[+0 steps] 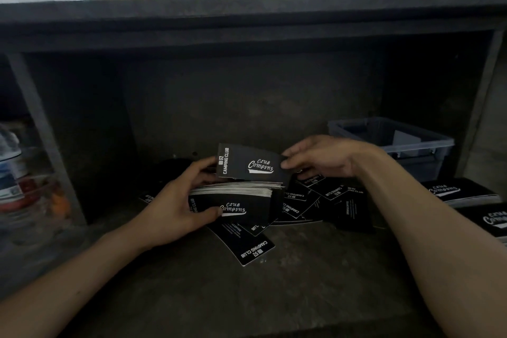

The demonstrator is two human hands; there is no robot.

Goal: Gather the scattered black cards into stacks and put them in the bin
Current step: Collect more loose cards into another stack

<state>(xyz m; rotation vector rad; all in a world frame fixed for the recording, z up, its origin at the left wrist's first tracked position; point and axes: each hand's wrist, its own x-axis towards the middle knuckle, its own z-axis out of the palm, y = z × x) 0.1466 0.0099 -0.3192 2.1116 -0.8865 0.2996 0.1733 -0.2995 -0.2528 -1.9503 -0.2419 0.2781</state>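
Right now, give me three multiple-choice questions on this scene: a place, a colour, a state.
1. Where is the bin? A far left; B back right; C top ledge.
2. What colour is the print on the loose cards? A white; B red; C yellow.
3. What is the right hand doing? A lying flat; B pinching one card; C reaching into the bin.
Answers: B, it sits beyond the right hand; A, white lettering on black; B, its fingers pinch a card above the stack in the left hand.
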